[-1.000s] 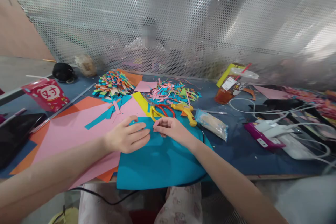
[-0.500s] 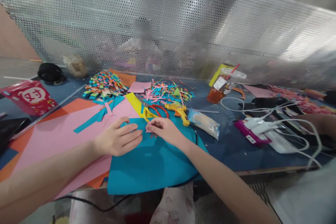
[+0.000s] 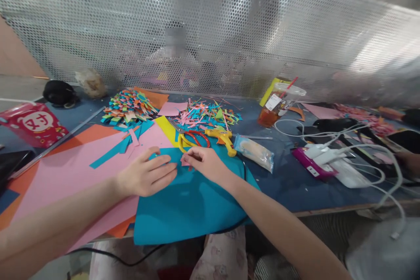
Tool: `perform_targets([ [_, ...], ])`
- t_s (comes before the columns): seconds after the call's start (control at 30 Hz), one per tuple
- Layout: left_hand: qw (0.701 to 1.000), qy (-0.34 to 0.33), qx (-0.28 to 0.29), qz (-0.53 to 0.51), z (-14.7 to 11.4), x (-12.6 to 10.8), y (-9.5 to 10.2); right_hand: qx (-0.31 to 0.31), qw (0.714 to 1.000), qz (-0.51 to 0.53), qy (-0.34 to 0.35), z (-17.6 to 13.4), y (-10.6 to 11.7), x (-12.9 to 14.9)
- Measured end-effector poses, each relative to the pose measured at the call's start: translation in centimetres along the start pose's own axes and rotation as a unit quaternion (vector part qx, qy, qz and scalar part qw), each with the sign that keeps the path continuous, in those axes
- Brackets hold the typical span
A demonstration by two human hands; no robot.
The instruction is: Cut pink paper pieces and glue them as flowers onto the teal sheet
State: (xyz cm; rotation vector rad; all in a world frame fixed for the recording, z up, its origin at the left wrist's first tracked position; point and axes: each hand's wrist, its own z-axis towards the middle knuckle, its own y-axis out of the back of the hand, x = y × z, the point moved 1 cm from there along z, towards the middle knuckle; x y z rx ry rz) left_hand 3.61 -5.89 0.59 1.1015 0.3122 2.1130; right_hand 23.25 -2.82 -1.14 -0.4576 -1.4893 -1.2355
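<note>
My right hand (image 3: 206,164) pinches a small piece of pink paper (image 3: 185,160) above the blue paper sheet (image 3: 183,214). Close beside it, my left hand (image 3: 149,173) hovers with its fingers bent and apart, nothing visible in them. Just beyond my right hand lie scissors (image 3: 198,138) with red and yellow handles and a yellow glue gun (image 3: 223,138). Under my left forearm spreads a pink sheet (image 3: 75,179), with blue strips (image 3: 113,152) on it. A yellow paper piece (image 3: 166,129) lies beneath the scissors' blades.
Behind are a fringed paper bundle (image 3: 129,107) and a heap of paper scraps (image 3: 210,113). A drink cup (image 3: 277,105), a clear packet (image 3: 254,152) and a purple power strip (image 3: 313,166) with white cables stand or lie to the right. A red bag (image 3: 37,124) is at left.
My hands hold nearly the same pose, the right still pinching the pink paper. The view has shifted slightly. At far right, the neighbouring person's arm has drawn back toward the edge.
</note>
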Motion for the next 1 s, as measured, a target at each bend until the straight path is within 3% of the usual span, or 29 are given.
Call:
perform_targets([
  [0.23, 1.0, 0.01, 0.006, 0.009, 0.0, 0.2, 0.1, -0.075, 0.995, -0.052, 0.032, 0.0, 1.6, 0.1],
  [0.5, 0.998, 0.051, 0.017, -0.023, -0.2, 0.5, 0.0, -0.084, 0.992, -0.056, 0.075, -0.2, 1.9, 0.1],
  [0.6, 0.99, 0.117, 0.032, -0.069, -0.6, 0.5, -0.3, -0.1, 0.973, -0.104, 0.182, -0.6, 1.8, 0.7],
  [0.7, 0.96, 0.232, 0.029, -0.156, -1.0, 0.5, -0.7, -0.072, 0.942, -0.155, 0.29, -1.0, 1.7, 1.3],
  [0.77, 0.928, 0.302, 0.029, -0.215, -1.1, 0.6, -0.9, -0.056, 0.935, -0.175, 0.303, -1.1, 1.6, 1.4],
  [0.87, 0.895, 0.355, 0.041, -0.268, -1.2, 0.6, -1.1, -0.068, 0.936, -0.179, 0.296, -1.0, 1.4, 1.3],
  [1.0, 0.895, 0.35, 0.029, -0.275, -0.9, 0.4, -1.1, -0.072, 0.935, -0.173, 0.301, -1.0, 1.2, 1.3],
])
